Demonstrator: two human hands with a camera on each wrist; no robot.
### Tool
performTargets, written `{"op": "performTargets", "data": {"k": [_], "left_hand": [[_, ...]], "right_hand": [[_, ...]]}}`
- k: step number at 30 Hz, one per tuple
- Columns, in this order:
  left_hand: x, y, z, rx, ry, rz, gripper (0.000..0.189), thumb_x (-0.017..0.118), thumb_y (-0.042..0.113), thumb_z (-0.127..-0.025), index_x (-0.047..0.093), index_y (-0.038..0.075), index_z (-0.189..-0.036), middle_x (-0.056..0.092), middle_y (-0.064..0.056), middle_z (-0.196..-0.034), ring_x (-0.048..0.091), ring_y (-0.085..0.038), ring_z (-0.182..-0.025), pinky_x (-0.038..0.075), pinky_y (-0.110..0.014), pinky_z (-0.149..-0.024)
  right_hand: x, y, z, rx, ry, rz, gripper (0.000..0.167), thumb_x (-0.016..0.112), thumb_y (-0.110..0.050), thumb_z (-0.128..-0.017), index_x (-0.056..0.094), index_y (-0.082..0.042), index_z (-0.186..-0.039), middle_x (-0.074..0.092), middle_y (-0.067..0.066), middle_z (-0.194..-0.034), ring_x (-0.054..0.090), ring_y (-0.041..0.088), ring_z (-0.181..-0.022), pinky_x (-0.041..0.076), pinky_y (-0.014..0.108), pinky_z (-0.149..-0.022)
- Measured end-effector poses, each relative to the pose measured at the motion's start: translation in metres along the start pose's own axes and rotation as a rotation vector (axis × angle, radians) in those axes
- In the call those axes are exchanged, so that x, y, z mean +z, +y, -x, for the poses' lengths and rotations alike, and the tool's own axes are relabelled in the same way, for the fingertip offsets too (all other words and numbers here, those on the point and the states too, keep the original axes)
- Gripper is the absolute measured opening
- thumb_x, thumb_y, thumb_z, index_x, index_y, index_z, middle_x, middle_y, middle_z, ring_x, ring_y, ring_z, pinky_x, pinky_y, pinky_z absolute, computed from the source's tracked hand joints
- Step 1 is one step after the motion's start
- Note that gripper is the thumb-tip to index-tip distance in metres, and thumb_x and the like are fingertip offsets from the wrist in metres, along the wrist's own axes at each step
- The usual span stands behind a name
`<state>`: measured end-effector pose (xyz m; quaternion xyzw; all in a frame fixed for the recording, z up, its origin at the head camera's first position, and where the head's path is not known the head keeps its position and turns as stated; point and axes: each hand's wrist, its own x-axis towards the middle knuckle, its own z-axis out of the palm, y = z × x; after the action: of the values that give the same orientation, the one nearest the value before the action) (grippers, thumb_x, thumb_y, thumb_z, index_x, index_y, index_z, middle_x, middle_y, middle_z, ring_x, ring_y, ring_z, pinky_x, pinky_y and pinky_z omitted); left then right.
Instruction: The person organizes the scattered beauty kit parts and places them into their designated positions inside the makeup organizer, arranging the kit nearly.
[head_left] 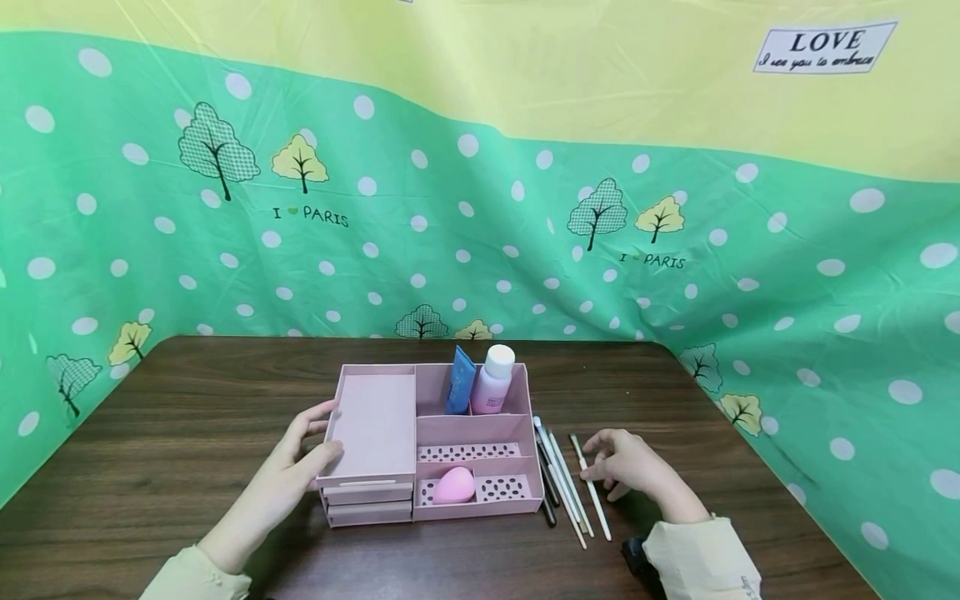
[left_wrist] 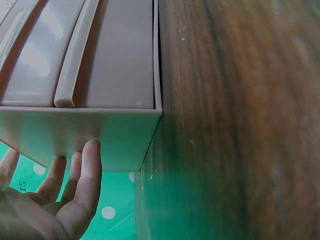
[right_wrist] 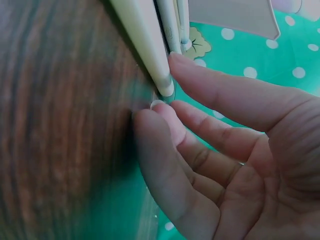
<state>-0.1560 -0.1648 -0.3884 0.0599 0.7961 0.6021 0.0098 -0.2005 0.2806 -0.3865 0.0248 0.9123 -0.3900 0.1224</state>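
A pink desk organizer (head_left: 378,421) stands on the table, with two drawers (head_left: 369,502) at its lower left. My left hand (head_left: 296,454) rests against its left wall; in the left wrist view the fingers (left_wrist: 90,175) touch that wall, fairly straight. In the organizer are a blue tube (head_left: 461,383), a pink bottle with a white cap (head_left: 493,382) and a pink makeup sponge (head_left: 454,486). At the right, my right hand (head_left: 626,462) pinches a thin white-handled makeup brush (head_left: 595,500) near its bristle end. The right wrist view shows the brush's handle end (right_wrist: 162,82) close to the fingers.
Several more brushes (head_left: 564,479), with white and black handles, lie between the organizer and my right hand. A green and yellow patterned cloth (head_left: 450,208) hangs behind the dark wooden table (head_left: 187,433).
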Motion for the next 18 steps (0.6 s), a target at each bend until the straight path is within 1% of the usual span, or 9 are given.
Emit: {"op": "performTargets", "data": {"k": [9,15,18], "left_hand": [[-0.0003,0.0010,0.0001,-0.002,0.003,-0.006,0.055,0.053,0.021,-0.101,0.031,0.018,-0.151,0.038,-0.022,-0.143,0.060,-0.015,-0.095,0.055,-0.033,-0.073],[-0.0003,0.0001,-0.0009,-0.002,0.004,-0.011,0.055,0.053,0.022,-0.101,0.031,0.019,-0.151,0.038,-0.022,-0.143,0.059,-0.018,-0.097,0.054,-0.033,-0.073],[0.0000,-0.0005,-0.0008,0.001,0.001,0.001,0.055,0.053,0.021,-0.101,0.031,0.019,-0.151,0.037,-0.022,-0.143,0.060,-0.016,-0.095,0.055,-0.032,-0.073]], "right_hand": [[0.0029,-0.0001,0.0008,0.002,-0.022,-0.011,0.043,0.074,0.003,-0.079,0.057,0.009,-0.118,0.058,0.012,-0.080,0.059,0.021,-0.058,0.057,0.038,-0.051],[0.0050,-0.0028,0.0027,-0.005,-0.028,-0.008,0.038,0.069,0.004,-0.076,0.058,0.008,-0.113,0.058,0.013,-0.081,0.059,0.021,-0.054,0.056,0.038,-0.049],[0.0055,-0.0030,0.0032,-0.015,-0.027,0.010,0.036,0.067,0.004,-0.075,0.058,0.007,-0.110,0.057,0.012,-0.079,0.058,0.021,-0.054,0.055,0.038,-0.048]]}}
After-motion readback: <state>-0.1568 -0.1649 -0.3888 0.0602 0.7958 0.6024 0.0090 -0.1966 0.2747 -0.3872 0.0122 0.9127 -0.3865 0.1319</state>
